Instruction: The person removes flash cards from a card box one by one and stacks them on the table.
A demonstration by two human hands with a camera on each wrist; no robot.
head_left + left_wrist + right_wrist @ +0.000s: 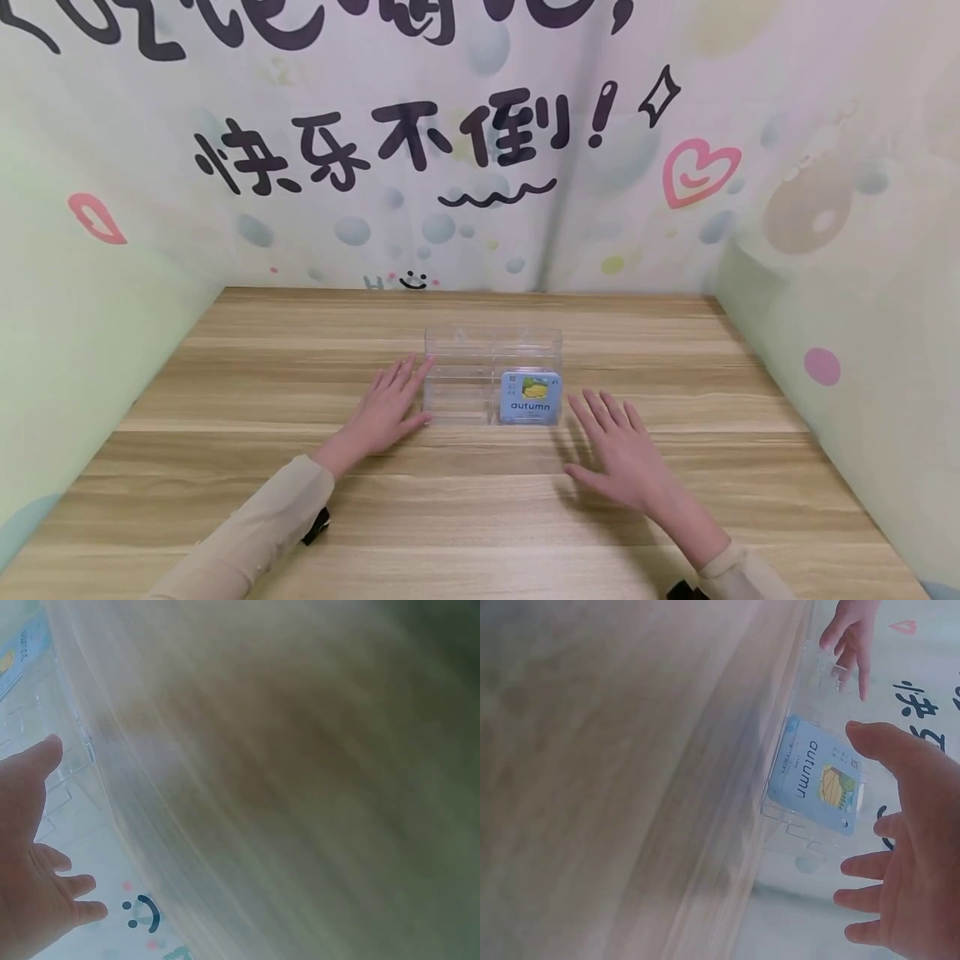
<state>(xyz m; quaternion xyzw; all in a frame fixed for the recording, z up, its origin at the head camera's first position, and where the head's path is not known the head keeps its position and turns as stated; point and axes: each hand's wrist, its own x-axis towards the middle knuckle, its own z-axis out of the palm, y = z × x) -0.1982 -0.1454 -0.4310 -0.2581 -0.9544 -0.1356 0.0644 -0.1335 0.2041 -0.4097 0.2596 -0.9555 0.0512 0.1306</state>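
Centrally, a clear rack [492, 375] sits between left hand [381, 414] and right hand [621, 457].

Glossy, clear plastic rack [492, 377]

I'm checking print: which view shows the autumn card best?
The right wrist view: the autumn card is largest there, whole though sideways. Head shows it smaller but upright; left wrist, only part at the edge.
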